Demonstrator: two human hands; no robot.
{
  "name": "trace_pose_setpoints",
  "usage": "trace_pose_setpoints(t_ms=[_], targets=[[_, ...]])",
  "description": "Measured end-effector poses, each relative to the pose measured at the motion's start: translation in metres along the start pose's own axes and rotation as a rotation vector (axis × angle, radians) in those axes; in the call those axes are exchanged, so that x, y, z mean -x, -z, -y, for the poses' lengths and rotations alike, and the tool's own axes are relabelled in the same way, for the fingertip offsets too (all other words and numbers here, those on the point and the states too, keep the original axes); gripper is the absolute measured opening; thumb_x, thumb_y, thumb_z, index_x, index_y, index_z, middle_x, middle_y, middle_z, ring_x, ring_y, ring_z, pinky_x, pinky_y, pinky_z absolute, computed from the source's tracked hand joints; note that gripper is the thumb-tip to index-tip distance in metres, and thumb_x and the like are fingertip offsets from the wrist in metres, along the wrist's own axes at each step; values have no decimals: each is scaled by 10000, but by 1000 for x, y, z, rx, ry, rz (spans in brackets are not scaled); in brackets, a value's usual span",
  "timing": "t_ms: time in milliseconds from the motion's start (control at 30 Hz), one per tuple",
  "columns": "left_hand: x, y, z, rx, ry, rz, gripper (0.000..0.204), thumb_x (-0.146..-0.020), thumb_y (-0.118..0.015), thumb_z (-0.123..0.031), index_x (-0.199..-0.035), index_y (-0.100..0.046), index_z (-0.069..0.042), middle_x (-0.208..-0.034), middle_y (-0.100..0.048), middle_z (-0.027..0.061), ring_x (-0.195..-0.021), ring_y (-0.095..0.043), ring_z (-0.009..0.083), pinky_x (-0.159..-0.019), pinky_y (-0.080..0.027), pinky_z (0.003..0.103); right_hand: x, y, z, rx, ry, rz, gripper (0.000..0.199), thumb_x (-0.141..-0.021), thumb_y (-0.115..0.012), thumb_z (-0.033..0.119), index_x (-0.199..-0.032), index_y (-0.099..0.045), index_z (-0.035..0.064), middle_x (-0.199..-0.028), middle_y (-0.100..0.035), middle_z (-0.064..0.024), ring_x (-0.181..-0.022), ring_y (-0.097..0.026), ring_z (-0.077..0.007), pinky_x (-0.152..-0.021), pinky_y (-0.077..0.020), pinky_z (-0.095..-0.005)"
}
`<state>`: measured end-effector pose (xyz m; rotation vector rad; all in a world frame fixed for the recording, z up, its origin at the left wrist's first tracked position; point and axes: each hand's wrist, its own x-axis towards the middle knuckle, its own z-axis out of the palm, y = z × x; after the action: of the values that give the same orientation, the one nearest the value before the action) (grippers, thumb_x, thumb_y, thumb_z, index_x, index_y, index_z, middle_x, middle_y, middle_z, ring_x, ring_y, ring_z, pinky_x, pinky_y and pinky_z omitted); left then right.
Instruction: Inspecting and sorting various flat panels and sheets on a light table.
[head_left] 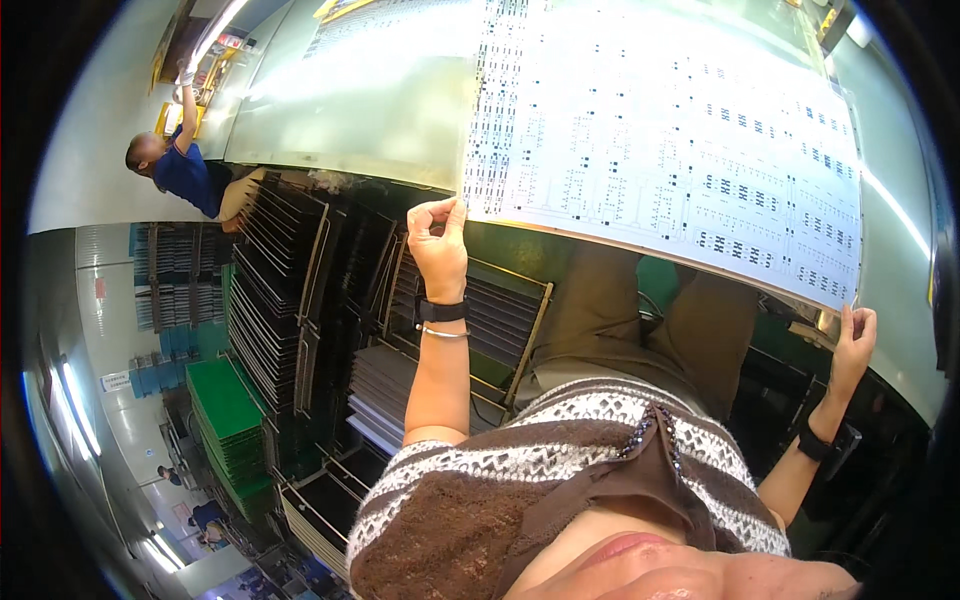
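Note:
A large white sheet (620,160) printed with rows of black circuit-like marks lies flat on a glossy pale worktop in front of me. My left hand (437,240) pinches its near left corner between thumb and fingers. At the near right corner my right hand (853,345) has its thumb and fingertips closed on the sheet's edge. A thin yellowish-brown edge shows beneath the sheet along its near side; what lies under it is hidden.
The pale worktop (350,120) stretches to the far left, where a co-worker (190,175) in blue reaches up. Black slotted racks (280,290) holding thin panels stand at my left. A stack of green panels (225,410) is beyond them.

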<state>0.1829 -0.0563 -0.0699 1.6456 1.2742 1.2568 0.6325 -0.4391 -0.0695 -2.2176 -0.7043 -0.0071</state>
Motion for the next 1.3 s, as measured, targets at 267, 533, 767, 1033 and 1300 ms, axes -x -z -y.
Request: trace_pose_setpoints(t_ms=[267, 533, 767, 1033, 1300], targets=[[9, 5, -22, 171, 426, 177, 194, -915, -578, -137, -779, -595, 0, -633, -499, -20, -562, -413, 69, -525, -327, 230, -16, 8, 61, 561, 382, 22, 417, -865, -598, 149, -1276, -551, 92, -1317, -505, -92, -1280, -382, -298, -1053, -283, -420], [-2, 27, -24, -127, 203, 310, 193, -880, -641, -173, -816, -580, -1, -614, -519, -1, -543, -447, 95, -526, -375, 258, -229, -60, 65, 771, 444, -2, 377, -877, -445, 113, -1230, -575, 106, -1313, -536, -46, -1307, -382, -313, -1067, -283, -505], [-47, 18, -85, -784, -614, 437, 581, -736, -727, -150, -1257, -515, -4, -1291, -514, 218, -1240, -419, 424, -1025, -347, 467, -258, -80, 75, 653, 490, -65, 379, -878, -403, 97, -1213, -579, 78, -1292, -547, -80, -1262, -438, -315, -1052, -332, -441], [-186, -141, -57, -862, -601, 517, 700, -916, -464, -534, -1357, -427, 8, -1419, -424, 149, -1380, -260, 348, -1091, -217, 534, -247, -73, 32, 530, 562, -36, 482, -790, -400, 10, -1244, -559, 39, -1334, -518, -110, -1306, -395, -329, -1090, -276, -451], [-201, -125, -76, -947, -547, 540, 762, -925, -352, -600, -1417, -351, -19, -1510, -286, 118, -1433, -121, 313, -1121, -90, 570, -207, -20, 85, 696, 353, 92, 475, -978, -381, 337, -1377, -436, 84, -1456, -394, -85, -1388, -277, -289, -1130, -180, -489]])
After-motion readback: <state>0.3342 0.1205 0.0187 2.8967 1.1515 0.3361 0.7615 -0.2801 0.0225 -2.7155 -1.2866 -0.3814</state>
